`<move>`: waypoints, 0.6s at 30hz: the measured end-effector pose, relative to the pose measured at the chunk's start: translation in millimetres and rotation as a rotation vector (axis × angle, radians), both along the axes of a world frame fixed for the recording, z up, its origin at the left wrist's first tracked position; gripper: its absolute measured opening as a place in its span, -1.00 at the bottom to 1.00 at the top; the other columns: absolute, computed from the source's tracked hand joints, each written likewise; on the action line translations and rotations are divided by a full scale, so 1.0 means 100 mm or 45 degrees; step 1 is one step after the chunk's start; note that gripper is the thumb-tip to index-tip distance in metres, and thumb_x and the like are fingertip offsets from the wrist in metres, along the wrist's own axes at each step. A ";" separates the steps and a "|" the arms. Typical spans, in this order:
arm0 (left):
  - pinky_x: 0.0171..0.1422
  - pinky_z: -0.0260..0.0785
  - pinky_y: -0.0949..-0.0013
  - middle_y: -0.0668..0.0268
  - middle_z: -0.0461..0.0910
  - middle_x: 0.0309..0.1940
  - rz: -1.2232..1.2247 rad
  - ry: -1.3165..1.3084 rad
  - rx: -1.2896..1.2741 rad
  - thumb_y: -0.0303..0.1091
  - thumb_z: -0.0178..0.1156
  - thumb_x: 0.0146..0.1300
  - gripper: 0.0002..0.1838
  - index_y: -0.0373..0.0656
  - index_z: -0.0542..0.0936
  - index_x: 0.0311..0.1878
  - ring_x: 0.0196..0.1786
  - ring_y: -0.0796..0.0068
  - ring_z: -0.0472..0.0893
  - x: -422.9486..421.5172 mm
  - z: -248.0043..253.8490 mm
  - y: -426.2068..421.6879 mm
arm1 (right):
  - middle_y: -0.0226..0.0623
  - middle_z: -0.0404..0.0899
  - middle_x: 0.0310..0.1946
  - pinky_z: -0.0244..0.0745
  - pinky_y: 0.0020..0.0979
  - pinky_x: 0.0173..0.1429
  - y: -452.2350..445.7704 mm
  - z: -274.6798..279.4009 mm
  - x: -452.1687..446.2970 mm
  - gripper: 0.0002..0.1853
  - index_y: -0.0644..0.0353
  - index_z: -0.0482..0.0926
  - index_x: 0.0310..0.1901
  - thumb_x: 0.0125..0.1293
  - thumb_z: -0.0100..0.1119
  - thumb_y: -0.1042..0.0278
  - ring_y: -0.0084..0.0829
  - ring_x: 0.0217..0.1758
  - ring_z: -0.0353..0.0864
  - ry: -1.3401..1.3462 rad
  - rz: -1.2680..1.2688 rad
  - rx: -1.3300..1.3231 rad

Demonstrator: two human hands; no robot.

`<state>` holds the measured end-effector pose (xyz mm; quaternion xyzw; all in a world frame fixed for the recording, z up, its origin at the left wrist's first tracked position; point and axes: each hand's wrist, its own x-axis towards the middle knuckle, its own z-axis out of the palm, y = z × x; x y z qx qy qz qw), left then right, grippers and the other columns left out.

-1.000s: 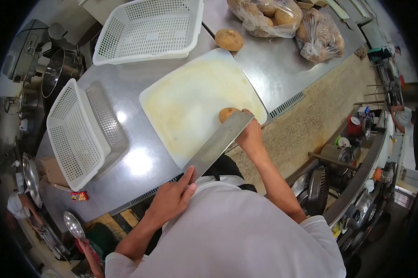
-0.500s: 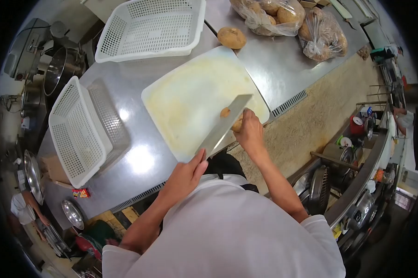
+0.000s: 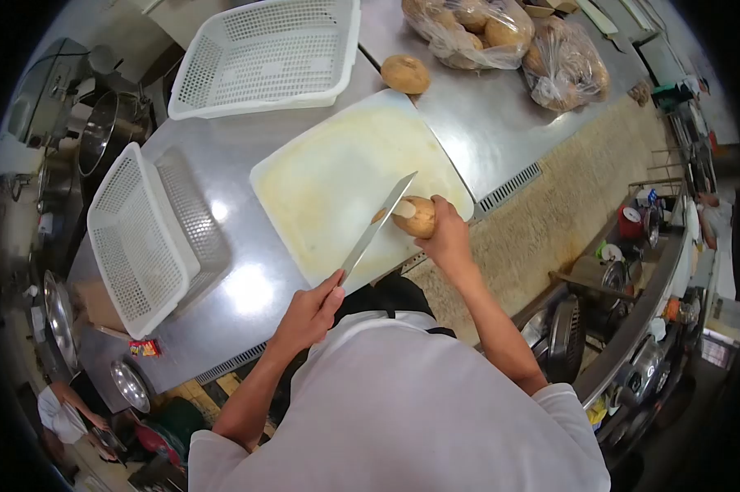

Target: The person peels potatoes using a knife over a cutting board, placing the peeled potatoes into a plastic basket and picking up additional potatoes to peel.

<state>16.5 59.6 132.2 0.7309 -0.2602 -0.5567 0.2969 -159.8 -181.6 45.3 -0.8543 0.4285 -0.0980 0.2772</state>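
My left hand [image 3: 306, 318] is closed around the handle of a knife [image 3: 374, 234], its long broad blade pointing away from me over the white cutting board [image 3: 321, 172]. Under my right hand [image 3: 448, 238], a brown, jicama-like root vegetable [image 3: 419, 218] is gripped at the board's right edge. A pale cut face shows on its left end, close beside the blade. Just left of the blade lies a small brown cut-off piece [image 3: 378, 216], partly hidden by it. Another whole root vegetable [image 3: 405, 74] sits beyond the board's far corner.
Two clear bags of root vegetables [image 3: 476, 33] [image 3: 565, 70] rest on the steel table [image 3: 222, 246] at the far right. White perforated baskets [image 3: 263, 61] [image 3: 140, 246] stand at the back and left. A red packet [image 3: 145, 348] and a metal bowl [image 3: 129, 385] are near the left edge. Another person [image 3: 63, 410] is at lower left.
The knife has moved left and toward me, its blade turned more edge-on. The root vegetable's pale cut end now shows, and the small piece lies left of the blade.
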 end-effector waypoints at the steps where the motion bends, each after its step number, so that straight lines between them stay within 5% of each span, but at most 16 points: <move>1: -0.58 0.31 0.47 0.43 0.44 -0.65 -0.006 -0.037 -0.053 -0.09 -0.03 0.68 -0.46 -0.12 0.41 0.57 -0.70 0.69 0.36 0.00 -0.07 -0.01 | 0.15 0.62 0.07 0.63 0.00 0.12 -0.04 -0.02 -0.03 -0.12 0.32 0.43 0.24 -0.22 0.68 0.55 0.20 0.07 0.68 -0.008 0.021 0.000; 4: -0.52 0.36 0.43 0.37 0.44 -0.66 0.004 -0.163 -0.160 -0.08 0.02 0.65 -0.45 -0.15 0.41 0.56 -0.68 0.63 0.39 0.00 -0.24 -0.05 | 0.08 0.72 -0.06 0.63 -0.06 0.13 -0.17 0.01 -0.07 -0.16 0.28 0.52 0.16 -0.28 0.73 0.47 0.12 0.07 0.72 -0.115 0.009 0.136; 9: -0.38 0.41 0.25 0.12 0.49 -0.62 0.028 -0.383 -0.337 -0.05 0.11 0.59 -0.42 -0.25 0.47 0.48 -0.62 0.37 0.50 0.03 -0.35 -0.09 | 0.04 0.72 0.03 0.62 -0.08 0.19 -0.14 0.18 0.08 -0.26 0.23 0.58 0.10 -0.23 0.71 0.49 0.11 0.14 0.70 -0.030 0.022 0.350; 11: -0.20 0.48 0.08 -0.05 0.60 -0.54 0.035 -0.506 -0.217 -0.12 0.13 0.56 -0.48 -0.29 0.53 0.40 -0.43 -0.03 0.66 0.04 -0.33 -0.10 | 0.02 0.70 0.08 0.61 -0.13 0.23 -0.10 0.05 0.08 -0.12 0.23 0.50 0.24 -0.24 0.71 0.54 0.06 0.18 0.69 -0.162 0.147 0.239; 18: -0.24 0.49 0.07 -0.01 0.61 -0.56 0.021 -0.659 -0.220 -0.13 0.19 0.51 -0.48 -0.29 0.56 0.37 -0.47 -0.05 0.64 0.16 -0.62 -0.05 | -0.01 0.60 0.19 0.56 -0.11 0.32 0.01 0.03 0.16 -0.06 0.22 0.48 0.29 -0.27 0.70 0.60 0.08 0.27 0.59 -0.148 0.157 0.146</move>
